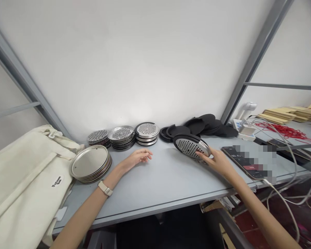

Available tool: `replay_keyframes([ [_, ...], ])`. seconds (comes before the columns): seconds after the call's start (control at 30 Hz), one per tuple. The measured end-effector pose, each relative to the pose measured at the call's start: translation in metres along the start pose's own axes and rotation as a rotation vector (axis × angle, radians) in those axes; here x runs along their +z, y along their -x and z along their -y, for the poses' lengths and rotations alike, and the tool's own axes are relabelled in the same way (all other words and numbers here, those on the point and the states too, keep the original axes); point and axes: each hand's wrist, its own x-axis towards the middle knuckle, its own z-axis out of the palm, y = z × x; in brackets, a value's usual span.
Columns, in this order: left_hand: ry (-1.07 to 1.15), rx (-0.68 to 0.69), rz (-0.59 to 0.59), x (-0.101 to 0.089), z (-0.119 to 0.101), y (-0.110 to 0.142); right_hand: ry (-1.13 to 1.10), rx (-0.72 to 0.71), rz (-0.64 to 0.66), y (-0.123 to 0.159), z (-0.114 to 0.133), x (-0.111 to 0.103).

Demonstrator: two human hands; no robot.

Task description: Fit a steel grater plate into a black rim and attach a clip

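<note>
1. Fingers of the right hand (218,162) grip the right-hand edge of a perforated disc (190,147), the thumb lying on its holed metal face.
2. That perforated disc is held tilted above the right part of the grey table (155,183), in front of the black discs (208,125); a black band runs around part of its rim. Whether its lower edge touches the tabletop cannot be told.
3. On the left hand (138,159), the fingers are open and loosely bent, pointing towards the middle of the table; a pale wristband (105,188) circles that wrist.
4. Nearest to the left hand are a stack of plain metal discs (89,162) on its left and a rimmed stack (121,134) behind it.
5. Along the wall, a textured stack (97,136) sits left of the rimmed one, and a black-edged stack (147,131) sits right of it.
6. Right of the right hand lies a phone (242,160), its screen partly pixelated; a cream cloth bag (28,173) lies at the table's left end.
</note>
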Motion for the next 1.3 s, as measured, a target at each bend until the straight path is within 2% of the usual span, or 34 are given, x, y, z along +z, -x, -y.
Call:
replay_keyframes([
  [0.27, -0.040, -0.022, 0.053, 0.006, -0.004, 0.004, -0.003, 0.033, -0.044, -0.005, -0.014, 0.004],
  [0.4, -0.056, -0.015, 0.048, 0.007, -0.002, 0.004, -0.079, -0.038, -0.100, -0.009, -0.013, 0.004],
  [0.57, -0.083, -0.002, 0.055, 0.007, 0.000, 0.004, -0.084, 0.046, -0.078, -0.011, -0.010, 0.006],
  [0.67, -0.089, 0.011, 0.058, 0.006, 0.002, 0.003, -0.106, 0.033, -0.098, -0.014, -0.006, 0.008],
  [0.77, -0.091, 0.022, 0.070, 0.004, 0.006, 0.001, -0.171, 0.017, -0.148, -0.021, 0.003, 0.007],
  [0.87, -0.099, 0.023, 0.073, 0.002, 0.011, -0.002, -0.329, 0.054, -0.233, -0.035, 0.023, 0.007],
  [1.0, -0.126, 0.027, 0.063, 0.000, 0.014, -0.004, -0.614, 0.196, -0.313, -0.068, 0.063, 0.014],
  [1.07, -0.138, 0.031, 0.069, -0.001, 0.015, -0.005, -0.853, 0.287, -0.242, -0.090, 0.082, 0.023],
  [1.17, -0.151, 0.035, 0.077, -0.001, 0.014, -0.005, -1.194, 0.426, 0.054, -0.126, 0.106, 0.044],
  [1.23, -0.154, 0.036, 0.080, 0.000, 0.013, -0.005, -1.239, 0.497, 0.173, -0.148, 0.117, 0.060],
  [1.3, -0.158, 0.037, 0.083, 0.001, 0.012, -0.004, -1.227, 0.507, 0.214, -0.164, 0.125, 0.075],
])
